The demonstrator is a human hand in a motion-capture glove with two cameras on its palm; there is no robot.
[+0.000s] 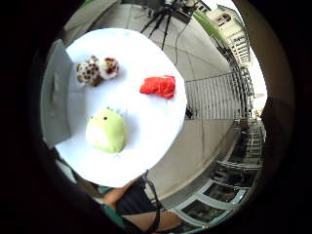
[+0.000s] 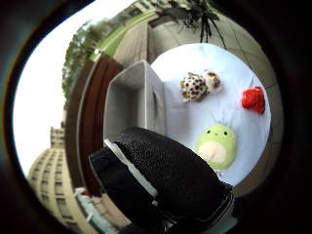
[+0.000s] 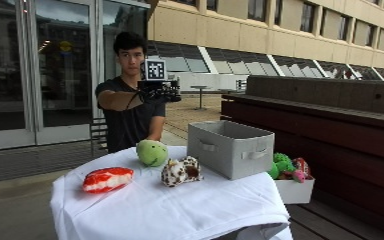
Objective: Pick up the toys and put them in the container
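Three toys lie on the white-clothed table (image 3: 179, 210): a green plush (image 3: 152, 152), a brown-spotted plush (image 3: 181, 171) and a red plush (image 3: 107, 179). Beside them stands the grey fabric container (image 3: 230, 148), open at the top. My gloved right hand (image 3: 159, 92) is raised at chest height, well above and behind the table, and holds nothing. The palm views look down on the green plush (image 1: 107, 130), spotted plush (image 1: 96, 70), red plush (image 1: 158, 86) and container (image 2: 131, 97). A gloved finger (image 2: 165, 180) fills part of the thumb side view.
A white box (image 3: 293, 191) with several small toys sits at the table's right edge, behind the container. A dark wooden bench wall (image 3: 325, 125) runs along the right. The person stands at the table's far side.
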